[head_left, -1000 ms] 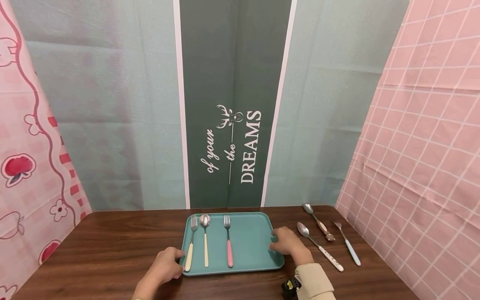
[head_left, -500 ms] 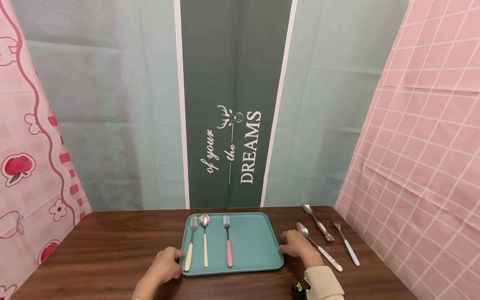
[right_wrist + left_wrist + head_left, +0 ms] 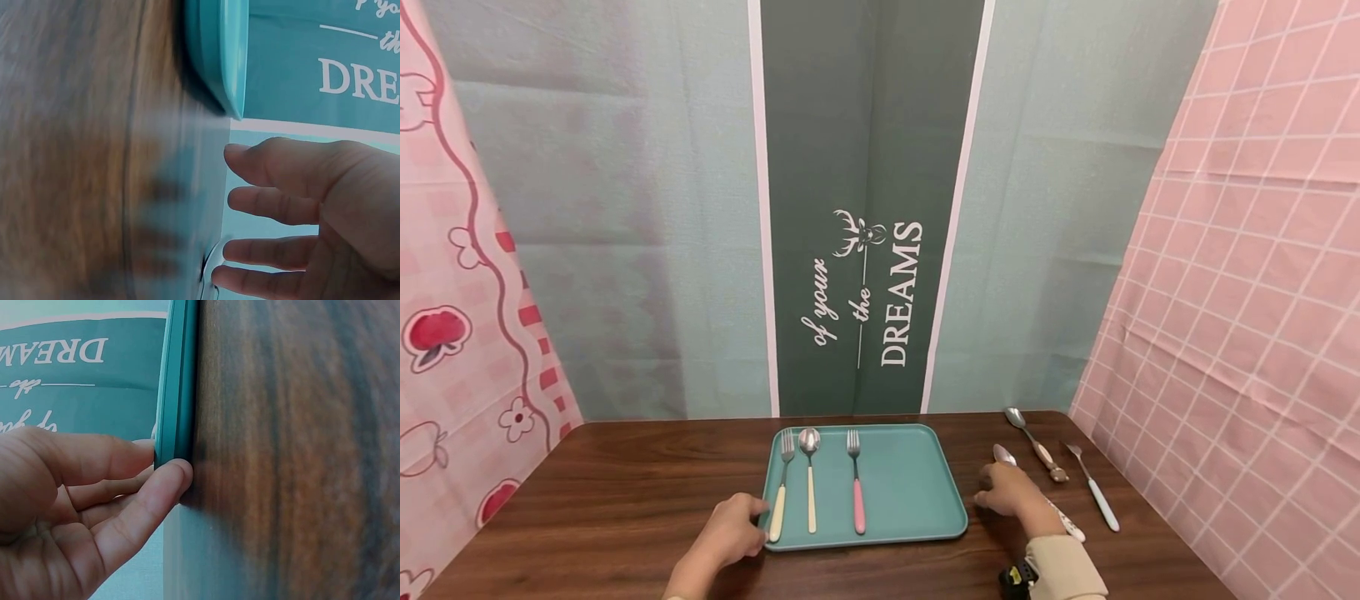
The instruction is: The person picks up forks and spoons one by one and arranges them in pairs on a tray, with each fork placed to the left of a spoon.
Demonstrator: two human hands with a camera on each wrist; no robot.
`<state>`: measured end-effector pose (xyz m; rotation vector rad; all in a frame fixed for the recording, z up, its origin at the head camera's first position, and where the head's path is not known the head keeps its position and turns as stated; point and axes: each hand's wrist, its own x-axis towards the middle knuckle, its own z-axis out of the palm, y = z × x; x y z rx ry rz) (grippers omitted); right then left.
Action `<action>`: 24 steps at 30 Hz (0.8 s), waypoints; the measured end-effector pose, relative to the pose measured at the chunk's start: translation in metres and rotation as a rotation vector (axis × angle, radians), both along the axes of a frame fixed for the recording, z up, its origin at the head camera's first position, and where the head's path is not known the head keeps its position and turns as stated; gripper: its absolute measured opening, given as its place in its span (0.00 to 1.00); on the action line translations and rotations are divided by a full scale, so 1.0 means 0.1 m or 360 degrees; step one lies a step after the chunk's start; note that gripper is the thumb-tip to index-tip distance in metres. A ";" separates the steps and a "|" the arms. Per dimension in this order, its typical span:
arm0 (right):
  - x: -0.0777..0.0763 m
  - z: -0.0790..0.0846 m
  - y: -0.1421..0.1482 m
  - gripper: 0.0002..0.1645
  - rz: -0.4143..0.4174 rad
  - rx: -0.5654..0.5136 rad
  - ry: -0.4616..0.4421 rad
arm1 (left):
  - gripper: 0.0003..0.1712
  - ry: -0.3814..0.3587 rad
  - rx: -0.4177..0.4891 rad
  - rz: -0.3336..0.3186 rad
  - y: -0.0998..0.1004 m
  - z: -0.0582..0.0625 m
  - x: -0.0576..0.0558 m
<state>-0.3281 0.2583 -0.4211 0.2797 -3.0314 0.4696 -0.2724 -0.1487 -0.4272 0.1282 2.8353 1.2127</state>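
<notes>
Left grip (image 3: 732,527) holds the teal tray (image 3: 913,492), right grip (image 3: 1003,490) near a spoon (image 3: 1003,455).

- Tray (image 3: 902,483) on bench (image 3: 647,483), left hand (image 3: 735,527) at its left edge.
- In it, left to right: fork (image 3: 779,503), spoon (image 3: 811,496), second fork (image 3: 859,504).
- Right of it: near spoon (image 3: 1070,523), partly hidden, probably beneath right hand (image 3: 1009,490); far spoon (image 3: 1043,454) behind; third fork (image 3: 1101,504) rightmost.

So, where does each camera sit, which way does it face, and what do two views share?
Head: on the head, facing forward and down at tray and cutlery; left hand, right hand and right sleeve show.
Left wrist: on that wrist, facing the tray edge the left hand pinches; only that hand shows.
Right wrist: on that wrist, facing the right hand near the tray; only that hand shows.
Both wrist views share tray and lettered backdrop.
</notes>
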 end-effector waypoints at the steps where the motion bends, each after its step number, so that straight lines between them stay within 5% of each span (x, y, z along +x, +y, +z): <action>1: 0.00 0.00 0.02 0.22 -0.0003 0.0004 -0.0001 | 0.24 -0.0004 -0.0002 0.0001 0.00 0.00 0.00; 17: 0.04 0.04 0.36 0.26 -0.0113 0.0035 -0.0099 | 0.24 -0.0020 -0.0024 0.0002 0.02 0.00 -0.03; 24: 0.04 0.04 0.52 0.25 -0.0106 0.0099 -0.0020 | 0.25 0.0014 0.0002 -0.0015 0.00 0.01 -0.02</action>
